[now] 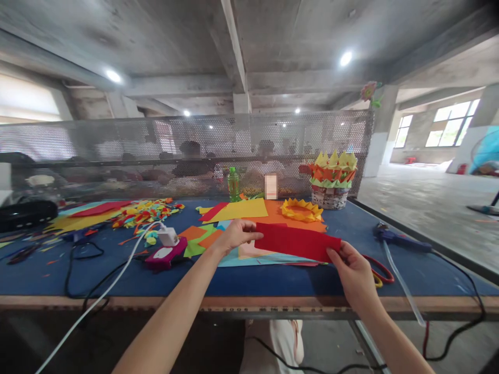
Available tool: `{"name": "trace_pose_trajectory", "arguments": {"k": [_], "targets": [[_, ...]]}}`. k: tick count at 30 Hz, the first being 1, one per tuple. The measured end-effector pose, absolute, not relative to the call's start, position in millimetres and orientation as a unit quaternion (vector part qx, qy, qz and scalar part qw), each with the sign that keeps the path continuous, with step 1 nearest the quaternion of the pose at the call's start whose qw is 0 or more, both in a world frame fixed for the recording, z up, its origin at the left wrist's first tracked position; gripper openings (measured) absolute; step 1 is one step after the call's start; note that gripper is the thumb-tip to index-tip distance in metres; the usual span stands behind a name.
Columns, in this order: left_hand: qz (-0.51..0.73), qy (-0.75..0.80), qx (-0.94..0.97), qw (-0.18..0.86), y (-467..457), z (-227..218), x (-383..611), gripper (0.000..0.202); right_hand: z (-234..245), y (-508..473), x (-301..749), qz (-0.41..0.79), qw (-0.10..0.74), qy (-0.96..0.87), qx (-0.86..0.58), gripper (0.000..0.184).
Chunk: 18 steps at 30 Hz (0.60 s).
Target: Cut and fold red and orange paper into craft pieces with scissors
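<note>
Paper in red, one long strip (296, 241), fills the middle of my head view, raised above the counter (265, 283). I read its long axis as left to right, sloping, with the right end lower and nearer me. My left hand (239, 235) has thumb and fingers pinched on the left end; my right hand (353, 264) pinches the right end the same way, so the strip spans flat between them.

Under and beyond it I see coloured sheets (244, 209). Blue surface shows between these and the counter's wooden near edge; a dark trim bounds the right side. Scissors (384, 271) lie just beside my right hand, and a glue gun (405, 241) sits farther right. To the left I have a purple power strip (166, 254).

At the far side stands a green bottle (233, 186); I cannot tell its contents. Far right is a basket (330, 197) with a woven white base and tiers of folded paper points, its inside hidden from me.
</note>
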State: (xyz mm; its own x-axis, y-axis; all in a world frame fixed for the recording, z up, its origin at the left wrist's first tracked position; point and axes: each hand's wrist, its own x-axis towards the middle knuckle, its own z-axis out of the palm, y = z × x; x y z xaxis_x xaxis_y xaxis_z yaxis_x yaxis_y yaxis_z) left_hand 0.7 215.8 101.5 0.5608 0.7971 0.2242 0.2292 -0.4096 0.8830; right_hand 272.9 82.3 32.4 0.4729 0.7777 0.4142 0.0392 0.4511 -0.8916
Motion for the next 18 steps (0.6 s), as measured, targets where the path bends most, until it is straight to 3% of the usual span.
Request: {"name": "trace_pose_trajectory", "arguments": {"k": [18], "targets": [[0.332, 0.341, 0.738, 0.479, 211.2, 98.3, 6.4, 0.044, 37.6, 79.1, 269.6, 0.254, 0.725, -0.444, -0.461, 0.035]]}}
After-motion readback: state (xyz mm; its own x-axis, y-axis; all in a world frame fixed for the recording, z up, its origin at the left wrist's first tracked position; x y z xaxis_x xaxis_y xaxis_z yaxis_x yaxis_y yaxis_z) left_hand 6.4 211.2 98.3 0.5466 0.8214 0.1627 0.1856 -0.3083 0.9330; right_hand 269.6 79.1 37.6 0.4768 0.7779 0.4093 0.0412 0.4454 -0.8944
